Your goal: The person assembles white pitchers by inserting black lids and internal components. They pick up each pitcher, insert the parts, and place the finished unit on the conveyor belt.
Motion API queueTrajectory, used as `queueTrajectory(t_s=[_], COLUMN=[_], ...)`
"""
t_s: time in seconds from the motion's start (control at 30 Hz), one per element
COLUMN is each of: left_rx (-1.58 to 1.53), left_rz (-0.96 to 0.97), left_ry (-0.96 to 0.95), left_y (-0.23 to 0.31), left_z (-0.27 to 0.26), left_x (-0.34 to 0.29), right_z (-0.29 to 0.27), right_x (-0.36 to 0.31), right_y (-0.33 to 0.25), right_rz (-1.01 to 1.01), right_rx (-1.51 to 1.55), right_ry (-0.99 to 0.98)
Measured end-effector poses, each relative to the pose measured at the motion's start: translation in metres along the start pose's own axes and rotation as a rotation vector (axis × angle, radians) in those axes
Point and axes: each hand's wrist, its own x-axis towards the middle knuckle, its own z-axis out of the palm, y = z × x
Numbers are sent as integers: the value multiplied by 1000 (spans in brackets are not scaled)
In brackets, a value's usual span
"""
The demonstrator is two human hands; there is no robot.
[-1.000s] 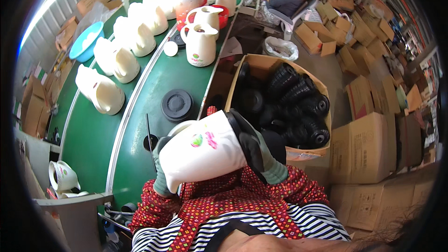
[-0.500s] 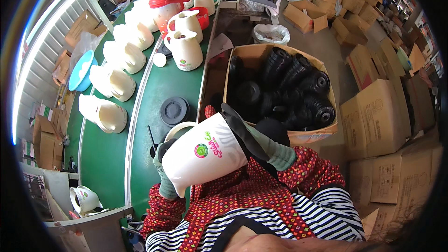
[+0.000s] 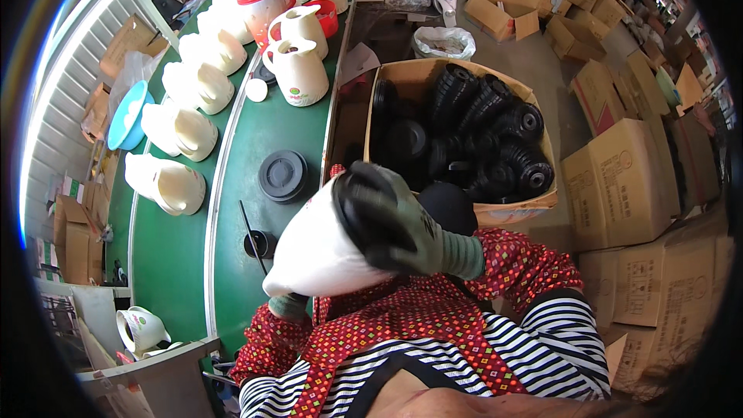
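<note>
A white vacuum jug (image 3: 313, 251) lies tilted in front of my chest, its spout end toward the lower left and its base toward my right hand. My right hand (image 3: 395, 220), in a grey-green glove with a dark palm, wraps over the base, smeared by motion. Whether the black round shape under its fingers is glove or a separate part, I cannot tell. Beneath the spout end, only the cuff of my left hand (image 3: 289, 306) shows; its fingers are hidden behind the jug it supports. A stack of black round discs (image 3: 283, 175) sits on the green bench beyond.
On the green bench (image 3: 251, 139) stand several white jugs (image 3: 166, 183), a red-topped flask (image 3: 267, 0) and a small black cup with a thin rod (image 3: 261, 244). A carton (image 3: 464, 72) of stacked black round parts stands to the right. Brown boxes (image 3: 619, 178) fill the far right.
My right hand has shifted over the jug's base. The jug has turned, so its printed side and handle no longer show. My left fingers have gone out of sight behind it.
</note>
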Motion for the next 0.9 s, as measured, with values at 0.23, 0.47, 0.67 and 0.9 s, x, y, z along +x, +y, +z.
queueTrajectory(t_s=[0.23, 0.47, 0.67, 0.9], left_rx=[189, -3, -45, -10], left_rz=[202, -160, -253, -197], left_ry=[-13, -248, -304, -206], left_y=[52, 14, -4, -5], left_z=[-19, -10, 2, 8], left_x=[1, 2, -11, -6], right_z=[19, -19, -21, -9], right_x=[-15, -9, -13, -51], right_y=[37, 6, -15, 9], right_rz=[687, -85, -309, 53], right_rx=[1260, -80, 75, 277], right_ry=[220, -137, -51, 228])
